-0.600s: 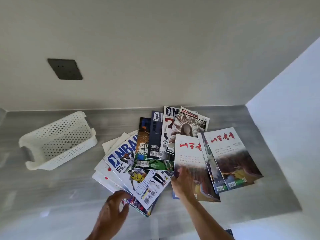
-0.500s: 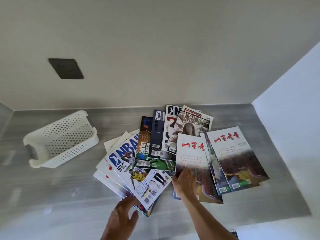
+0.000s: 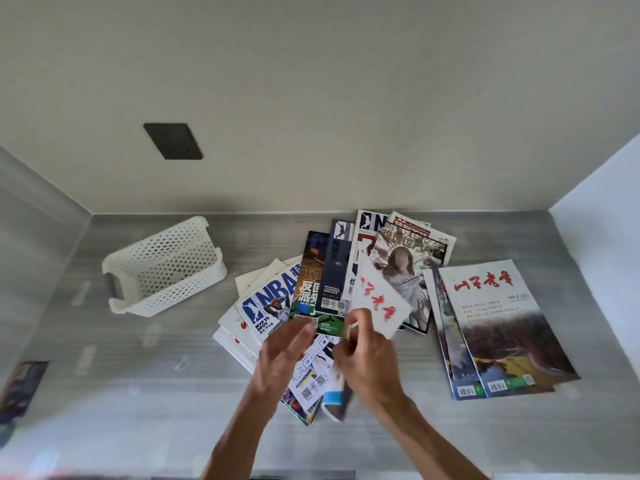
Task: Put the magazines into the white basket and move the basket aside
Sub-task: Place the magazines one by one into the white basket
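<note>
Several magazines lie fanned out on the grey tabletop (image 3: pixel 346 434): an NBA magazine (image 3: pixel 273 303), dark ones behind it, and a red-lettered landscape magazine (image 3: pixel 502 323) at the right. My right hand (image 3: pixel 363 362) is shut on a white magazine with red lettering (image 3: pixel 379 303), lifted and tilted above the pile, blurred. My left hand (image 3: pixel 284 351) hovers just left of it with fingers apart, holding nothing. The white perforated basket (image 3: pixel 162 268) sits empty at the left, apart from both hands.
A wall runs along the table's far edge, with a dark square plate (image 3: pixel 173 141) on it. A white side wall (image 3: pixel 602 271) bounds the right. Something dark and colourful (image 3: pixel 20 389) lies at the left edge.
My right hand has picked up the white red-lettered magazine from the pile and raised it. My left hand moved up and right towards it. The camera view shifted right.
</note>
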